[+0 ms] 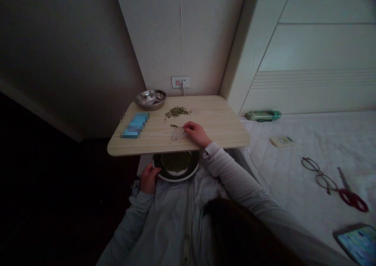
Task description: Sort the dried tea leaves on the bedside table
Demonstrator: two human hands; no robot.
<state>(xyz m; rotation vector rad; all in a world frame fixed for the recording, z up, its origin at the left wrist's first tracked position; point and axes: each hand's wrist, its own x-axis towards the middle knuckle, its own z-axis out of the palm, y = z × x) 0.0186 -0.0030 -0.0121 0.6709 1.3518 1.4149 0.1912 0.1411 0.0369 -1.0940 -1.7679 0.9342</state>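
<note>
Dark hair [241,228] overlaps sleeve [243,180]; left hand [149,178] clamps dish [176,178] below tabletop [214,119]; right hand [197,134] pinches clear sheet [178,134]; scissors [353,199] beside glasses [319,172].

This looks like a bedroom in a home. From the picture's centre, a white quilted bed surface [308,152] spreads from three to four o'clock, with a tall white panelled board [317,50] at two. Glasses [320,174] and a phone [358,244] lie on the bedding around four; a household wall socket [177,82] sits at twelve.
</note>
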